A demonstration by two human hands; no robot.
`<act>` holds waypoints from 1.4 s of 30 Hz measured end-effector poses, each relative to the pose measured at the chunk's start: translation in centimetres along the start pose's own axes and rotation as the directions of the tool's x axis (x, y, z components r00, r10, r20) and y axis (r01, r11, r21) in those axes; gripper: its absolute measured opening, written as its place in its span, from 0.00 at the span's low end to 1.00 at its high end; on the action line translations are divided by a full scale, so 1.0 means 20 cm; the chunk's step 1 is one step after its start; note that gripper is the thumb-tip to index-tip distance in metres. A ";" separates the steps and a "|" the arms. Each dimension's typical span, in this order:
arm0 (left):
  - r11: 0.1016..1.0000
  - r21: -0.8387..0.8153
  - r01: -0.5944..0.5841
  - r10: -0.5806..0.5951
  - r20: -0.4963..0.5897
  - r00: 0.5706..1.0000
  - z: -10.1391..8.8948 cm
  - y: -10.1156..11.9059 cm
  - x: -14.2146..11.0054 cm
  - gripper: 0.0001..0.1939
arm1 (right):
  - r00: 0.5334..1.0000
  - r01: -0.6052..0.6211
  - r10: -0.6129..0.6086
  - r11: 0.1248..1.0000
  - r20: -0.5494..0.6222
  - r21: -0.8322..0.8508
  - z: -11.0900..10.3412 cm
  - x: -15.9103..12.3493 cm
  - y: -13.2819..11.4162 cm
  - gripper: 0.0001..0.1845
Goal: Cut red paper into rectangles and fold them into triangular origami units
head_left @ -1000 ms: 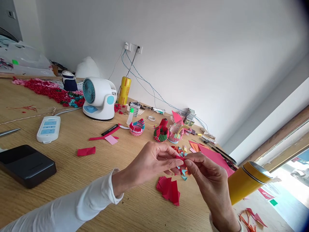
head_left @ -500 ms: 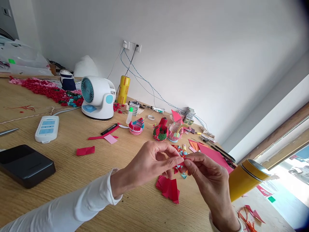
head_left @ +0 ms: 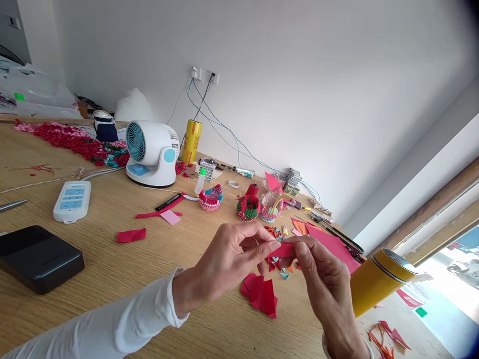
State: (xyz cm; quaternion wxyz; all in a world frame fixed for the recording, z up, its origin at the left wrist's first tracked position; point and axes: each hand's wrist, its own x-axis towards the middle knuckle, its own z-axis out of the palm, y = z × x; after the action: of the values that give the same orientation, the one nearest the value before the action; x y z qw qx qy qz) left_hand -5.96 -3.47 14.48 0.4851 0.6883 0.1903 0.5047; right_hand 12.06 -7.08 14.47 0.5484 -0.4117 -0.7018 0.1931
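A small strip of red paper point(head_left: 285, 249) is stretched between my two hands above the table. My left hand point(head_left: 239, 257) pinches its left end between thumb and forefinger. On the other end, the thumb and forefinger of my right hand point(head_left: 322, 271) are closed. Below my left hand lies a loose pile of red paper pieces point(head_left: 260, 294). Small folded paper triangles point(head_left: 283, 275) in red, orange and blue lie behind and beneath my fingers, partly hidden by them.
Behind the hands stand folded-paper figures point(head_left: 248, 207) and a white fan point(head_left: 153, 152). A yellow flask point(head_left: 381, 279) is close by my right hand. To the left lie a black power bank point(head_left: 39, 259), a power strip point(head_left: 72, 202) and one red paper piece point(head_left: 131, 235).
My right thumb and fingers have slid a little apart from my left ones, and more of the red strip now shows flat between them. The view has shifted slightly.
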 end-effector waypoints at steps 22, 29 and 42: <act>0.982 -0.064 0.179 -0.176 0.058 0.983 0.02 -0.02 0.00 0.15 | 0.998 -0.007 -0.002 0.989 -0.055 -0.150 0.00 0.00 -0.02 0.09; 0.892 -0.279 0.356 -0.309 0.197 0.930 0.02 0.01 0.02 0.18 | 0.999 0.042 -0.041 0.985 0.007 -0.166 -0.02 0.01 0.00 0.12; 0.831 -0.393 0.393 -0.344 0.192 0.919 0.03 -0.02 0.02 0.14 | 0.998 -0.060 0.060 0.998 -0.006 0.028 0.02 0.01 0.05 0.11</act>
State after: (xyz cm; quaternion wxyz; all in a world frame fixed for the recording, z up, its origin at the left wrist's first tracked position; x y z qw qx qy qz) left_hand -5.14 -3.25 14.35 0.7211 0.5439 0.1774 0.3908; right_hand 12.05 -6.27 13.84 0.5504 -0.4256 -0.6844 0.2178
